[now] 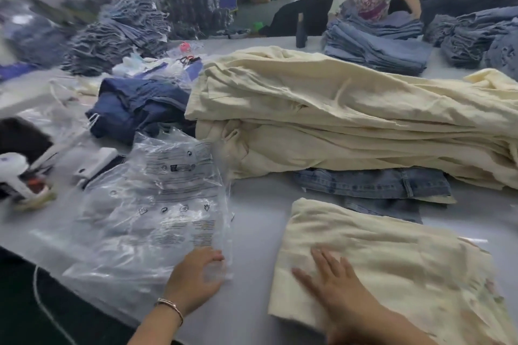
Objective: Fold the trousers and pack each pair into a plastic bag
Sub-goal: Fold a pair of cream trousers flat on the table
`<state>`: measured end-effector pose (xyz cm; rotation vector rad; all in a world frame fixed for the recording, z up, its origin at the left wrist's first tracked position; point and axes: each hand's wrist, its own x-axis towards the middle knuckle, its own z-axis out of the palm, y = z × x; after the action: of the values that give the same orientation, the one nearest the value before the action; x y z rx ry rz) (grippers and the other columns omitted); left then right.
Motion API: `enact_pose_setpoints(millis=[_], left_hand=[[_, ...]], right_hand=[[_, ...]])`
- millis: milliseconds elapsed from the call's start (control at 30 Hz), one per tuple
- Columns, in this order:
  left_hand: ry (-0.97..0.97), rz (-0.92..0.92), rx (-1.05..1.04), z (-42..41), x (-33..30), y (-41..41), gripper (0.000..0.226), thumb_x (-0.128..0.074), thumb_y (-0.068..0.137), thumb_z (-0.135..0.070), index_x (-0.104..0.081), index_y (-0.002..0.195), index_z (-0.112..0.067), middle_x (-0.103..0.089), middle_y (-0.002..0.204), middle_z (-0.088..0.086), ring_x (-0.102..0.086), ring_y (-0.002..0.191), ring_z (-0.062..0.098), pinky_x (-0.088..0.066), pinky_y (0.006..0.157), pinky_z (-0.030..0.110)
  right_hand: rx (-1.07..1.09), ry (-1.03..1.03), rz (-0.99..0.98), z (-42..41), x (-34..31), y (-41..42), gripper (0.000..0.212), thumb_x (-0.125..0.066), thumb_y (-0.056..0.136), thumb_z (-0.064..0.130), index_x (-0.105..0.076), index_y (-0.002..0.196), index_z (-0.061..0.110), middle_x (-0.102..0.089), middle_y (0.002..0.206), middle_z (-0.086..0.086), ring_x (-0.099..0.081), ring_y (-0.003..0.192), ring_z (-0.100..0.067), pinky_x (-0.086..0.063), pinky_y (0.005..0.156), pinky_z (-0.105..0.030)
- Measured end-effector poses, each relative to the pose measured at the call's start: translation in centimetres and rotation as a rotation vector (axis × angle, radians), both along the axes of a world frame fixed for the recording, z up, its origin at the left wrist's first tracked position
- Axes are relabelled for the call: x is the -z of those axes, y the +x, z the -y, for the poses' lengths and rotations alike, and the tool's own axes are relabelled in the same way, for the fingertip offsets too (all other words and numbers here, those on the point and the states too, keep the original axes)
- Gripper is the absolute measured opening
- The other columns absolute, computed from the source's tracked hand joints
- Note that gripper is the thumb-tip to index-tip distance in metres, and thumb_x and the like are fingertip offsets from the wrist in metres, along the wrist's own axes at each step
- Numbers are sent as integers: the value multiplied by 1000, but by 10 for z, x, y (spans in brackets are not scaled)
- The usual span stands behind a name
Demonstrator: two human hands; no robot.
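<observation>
1. Left hand pinching the near corner of the plastic bag, thumb over its edge.
2. Right hand flat, fingers spread, pressing the folded cream trousers on the table, right of the bag.
3. Behind: cream pile over jeans.

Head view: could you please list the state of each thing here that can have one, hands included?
Folded cream trousers: folded flat on the table, not yet bagged.
Plastic bag: empty, lying flat and crumpled.
Left hand: fingers on the bag's near corner; grip unclear.
Right hand: flat, pressing on the folded trousers.
Cream pile: unfolded, heaped.
Jeans: lying flat under the cream pile.
</observation>
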<state>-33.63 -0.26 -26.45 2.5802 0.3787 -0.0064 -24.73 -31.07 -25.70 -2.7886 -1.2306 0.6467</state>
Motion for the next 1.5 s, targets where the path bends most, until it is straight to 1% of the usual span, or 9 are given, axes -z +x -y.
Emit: enact_pose_setpoints(millis=[300, 500, 633, 733, 900, 1033, 1100, 1233, 1500], left_hand=[[126, 127, -121, -12, -1, 10, 8, -67, 86, -17, -73, 82, -21, -65, 80, -5, -61, 83, 20, -46, 68, 31], [-308, 297, -149, 38, -24, 76, 12, -66, 88, -15, -74, 97, -19, -72, 83, -6, -66, 79, 9, -48, 73, 17], [4, -21, 191, 55, -9, 90, 49, -62, 87, -24, -51, 135, -21, -51, 134, -6, -44, 127, 14, -32, 105, 22], [255, -2, 127, 49, -2, 71, 30, -61, 75, -34, -57, 103, -26, -54, 108, -5, -51, 103, 19, -42, 78, 29], [161, -46, -31, 37, 5, 55, 24, -59, 81, -36, -42, 65, -29, -52, 68, -11, -55, 73, 13, -34, 55, 23], [126, 24, -62, 43, -2, 72, 17, -62, 82, -34, -48, 72, -29, -54, 72, -10, -53, 68, 12, -36, 52, 24], [144, -39, -72, 46, -5, 80, 12, -61, 79, -33, -49, 79, -31, -54, 80, -11, -53, 75, 13, -36, 59, 25], [213, -84, -69, 44, 4, 80, 8, -53, 85, -26, -59, 79, -27, -61, 89, -7, -58, 86, 16, -43, 65, 26], [164, 43, -56, 24, -1, 74, 15, -43, 100, -32, -57, 102, -25, -61, 68, 0, -59, 67, 23, -42, 56, 31]], right_hand=[[124, 77, 129, -33, 0, 28, 93, -62, 68, 45, -20, 151, 34, -7, 160, -13, -8, 147, -27, -7, 119, -34], [370, 321, 171, -26, -30, 49, 43, -68, 72, 44, -50, 104, 22, -62, 96, 0, -60, 91, -28, -43, 71, -35], [378, 178, 439, -26, -26, 10, 70, -89, 20, 35, -71, 82, 9, -69, 97, -18, -68, 91, -41, -55, 72, -53], [411, 3, 327, -14, -7, -21, 117, -83, -5, 36, -74, 107, 3, -66, 110, -29, -65, 97, -48, -49, 68, -66], [439, -24, 189, 10, -38, 5, 67, -66, 64, 28, -44, 128, 22, -60, 122, 0, -60, 107, -27, -42, 68, -30], [586, 129, 204, 29, -60, 61, 18, -60, 64, 31, -51, 80, 30, -64, 98, 5, -58, 105, -23, -38, 65, -28], [576, 72, 147, 38, -60, 89, 54, -67, 62, 38, -53, 115, 34, -47, 135, -3, -36, 134, -24, -39, 95, -34], [528, -83, -7, 46, -49, 127, 134, -76, 54, 57, 15, 150, 38, 13, 161, -9, 13, 148, -26, 0, 118, -50], [562, 21, -290, 50, -48, 153, 154, -80, 32, 68, 2, 154, 21, -32, 152, -9, -34, 137, -27, -32, 112, -39]])
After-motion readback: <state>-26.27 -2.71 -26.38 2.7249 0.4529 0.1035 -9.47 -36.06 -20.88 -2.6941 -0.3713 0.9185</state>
